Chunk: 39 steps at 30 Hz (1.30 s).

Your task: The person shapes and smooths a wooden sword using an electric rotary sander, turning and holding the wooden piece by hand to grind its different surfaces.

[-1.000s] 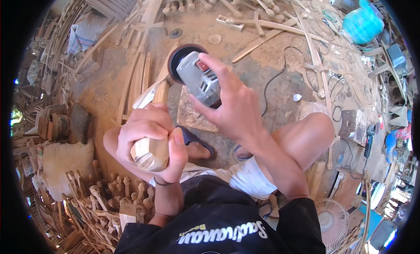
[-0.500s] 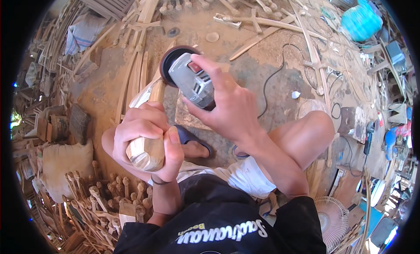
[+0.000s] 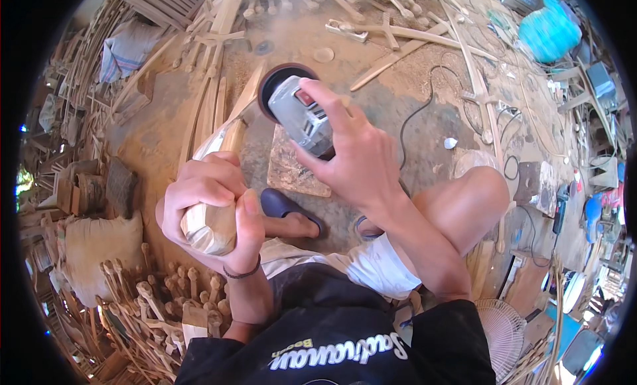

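Note:
Wrapped around a carved wooden piece, my left hand is closed, with the thumb pressed along its side. The faceted, knob-like end of the wooden piece points toward me, and its narrower shaft runs away beyond my fingers. My right hand grips a grey angle grinder with a red switch, its fingers stretched over the body. A round, dark-rimmed sanding disc faces left on the grinder, beside the far end of the shaft. Whether disc and wood touch, I cannot tell.
Many roughly carved wooden sticks stand bunched at my lower left. Below my hands lies a flat board near my sandalled foot. A black cable crosses the floor on the right. A fan stands at lower right.
The grinder has shifted slightly right, away from the wooden piece's shaft. My left hand has moved a little left with the wooden piece, whose knob end has turned slightly.

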Available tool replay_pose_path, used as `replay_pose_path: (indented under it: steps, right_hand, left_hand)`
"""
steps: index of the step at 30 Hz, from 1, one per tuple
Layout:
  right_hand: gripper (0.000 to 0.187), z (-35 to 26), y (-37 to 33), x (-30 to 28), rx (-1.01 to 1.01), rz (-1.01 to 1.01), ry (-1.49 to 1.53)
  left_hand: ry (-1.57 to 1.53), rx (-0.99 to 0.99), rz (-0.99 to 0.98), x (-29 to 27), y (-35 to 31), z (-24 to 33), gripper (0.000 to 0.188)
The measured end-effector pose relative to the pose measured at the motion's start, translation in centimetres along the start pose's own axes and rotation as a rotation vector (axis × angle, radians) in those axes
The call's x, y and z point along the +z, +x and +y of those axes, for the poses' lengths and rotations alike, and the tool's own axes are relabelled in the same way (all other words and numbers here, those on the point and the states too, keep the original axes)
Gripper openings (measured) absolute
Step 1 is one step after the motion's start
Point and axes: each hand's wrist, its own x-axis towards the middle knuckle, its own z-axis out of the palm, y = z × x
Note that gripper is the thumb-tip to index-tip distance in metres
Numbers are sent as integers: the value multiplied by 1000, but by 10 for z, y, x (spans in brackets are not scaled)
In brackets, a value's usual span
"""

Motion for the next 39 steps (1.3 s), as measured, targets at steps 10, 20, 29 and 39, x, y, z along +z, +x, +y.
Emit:
replay_pose_path:
  steps: [10,20,29,39]
  right_hand:
    - [83,-5,0,4,2,4,29]
    - [80,16,8,-10,35,166,-52]
    - [80,11,11,-6,35,70,-20]
    - [82,17,13,-12,37,197,90]
  left_hand:
    - [-25,-46,101,-1,3,0,28]
    - [21,-50,67,-1,7,4,27]
    - [25,-25,-5,1,10,4,26]
    - [72,18,11,1,10,-1,27]
